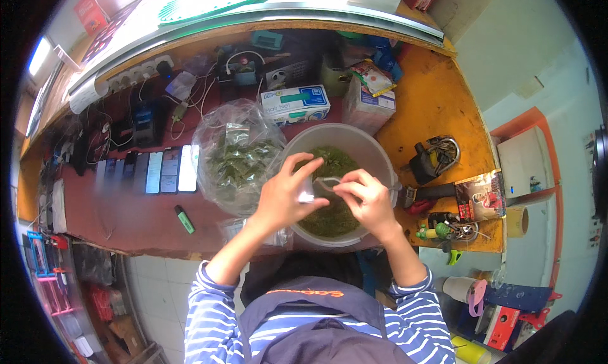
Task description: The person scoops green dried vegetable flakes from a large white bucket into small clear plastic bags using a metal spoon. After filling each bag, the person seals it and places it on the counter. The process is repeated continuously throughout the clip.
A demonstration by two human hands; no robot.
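We note dull-green, crumbled leaf [326,225] in a whitish bucket [384,150]; right hand [367,200] pinching a pale looped piece [325,182]; left hand [278,197] curved, grasp unclear.

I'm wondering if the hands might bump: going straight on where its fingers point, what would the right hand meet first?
Probably the left hand, which faces the right hand and its small pale item over the whitish tub, though relative depth is unclear.

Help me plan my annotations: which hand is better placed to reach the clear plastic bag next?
Probably the left hand: it is beside the clear plastic bag, though I can't tell whether it holds anything. The right hand is farther off, over the bucket, pinching a small pale item.
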